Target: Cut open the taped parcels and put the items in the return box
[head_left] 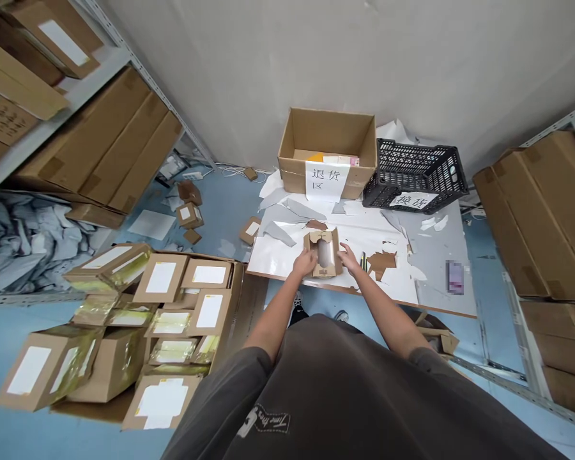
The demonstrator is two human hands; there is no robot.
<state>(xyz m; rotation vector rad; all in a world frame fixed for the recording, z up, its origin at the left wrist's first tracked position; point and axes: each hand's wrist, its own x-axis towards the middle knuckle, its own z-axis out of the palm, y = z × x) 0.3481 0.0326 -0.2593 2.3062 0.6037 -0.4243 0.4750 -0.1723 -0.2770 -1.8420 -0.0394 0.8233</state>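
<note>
A small cardboard box [336, 263] stands on the table's front part with its flaps spread and its top torn open. Something greyish shows inside, too unclear to name. My left hand [305, 262] grips the box's left side. On the opposite side, the fingers of my right hand [349, 258] close on the right flap. Just right of that hand lies a slim yellow-and-black object [363, 260], beside a torn piece of brown cardboard [382, 264]. Another brown scrap [317, 225] lies behind the box.
At the table's [287, 262] back stand a large open carton [292, 174] with a paper sign and a black plastic crate [414, 167]. Torn grey wrapping [278, 234] litters the top. A big carton of taped parcels [160, 278] sits left on the floor; shelves flank both sides.
</note>
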